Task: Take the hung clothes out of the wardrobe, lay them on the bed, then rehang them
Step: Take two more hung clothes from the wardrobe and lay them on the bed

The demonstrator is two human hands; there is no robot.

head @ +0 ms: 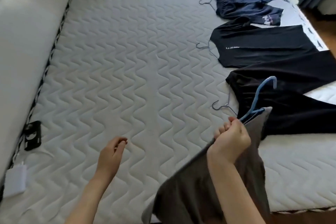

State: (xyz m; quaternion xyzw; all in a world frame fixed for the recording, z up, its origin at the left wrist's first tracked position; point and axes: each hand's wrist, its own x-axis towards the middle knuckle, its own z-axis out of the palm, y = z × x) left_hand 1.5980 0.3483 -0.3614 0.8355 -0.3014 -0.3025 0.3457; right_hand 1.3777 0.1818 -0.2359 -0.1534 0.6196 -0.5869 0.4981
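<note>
Laying the grey-brown garment [200, 187] flat appears to be the step in hand.

Current state:
- Right hand [231, 138]: clenched round the garment's top edge and the light-blue hanger [270, 78] together, raised over the near edge of the bed.
- Left hand [111, 154]: holding nothing, fingers loosely curled, hovering above the quilted mattress [127, 60].
- Garment: hanging from the right fist, its lower part draped off the near bed edge, just beside the black trousers [291, 100].
- Already laid out in a column along the right side, each on a wire hanger with the hook pointing left: navy shorts [245, 3], black Li-Ning T-shirt [263, 47], black trousers.

Procedure:
1. Bring the left hand across to take the free side of the fabric.
2. Spread the cloth between both hands before lowering.
3. Set down on bare mattress nearer than the trousers, avoiding overlap.
4. Point the hook left to match the column.
5. Keep well apart from the black phone [32, 135] and white charger [15, 180] at the left edge.
</note>
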